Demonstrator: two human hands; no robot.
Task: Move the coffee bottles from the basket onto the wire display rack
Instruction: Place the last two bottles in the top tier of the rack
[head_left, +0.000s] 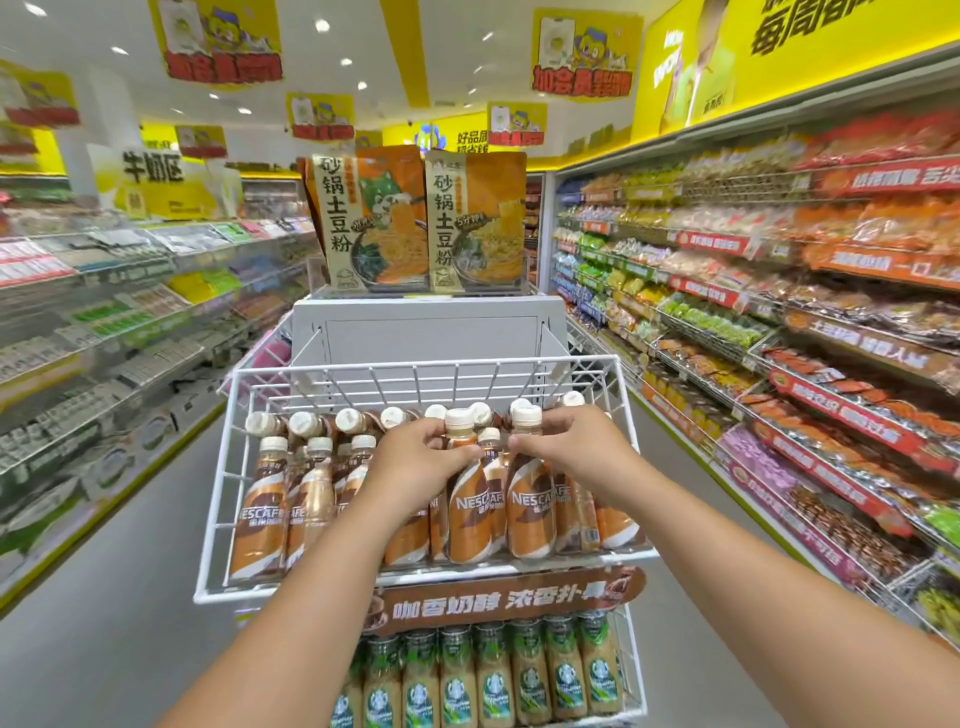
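White-coated wire rack (228, 467); glossy, seemingly plastic bottles (530, 509).

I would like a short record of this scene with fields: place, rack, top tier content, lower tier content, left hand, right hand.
place: shop aisle between stocked shelves
rack: white wire display rack, tiered
top tier content: brown-and-white Nescafe coffee bottles with cream caps, standing in rows
lower tier content: green-labelled glass coffee bottles
left hand: left hand grips the neck of one front-row Nescafe bottle
right hand: right hand grips the neighbouring Nescafe bottle at its neck
above rack: two orange noodle pouches
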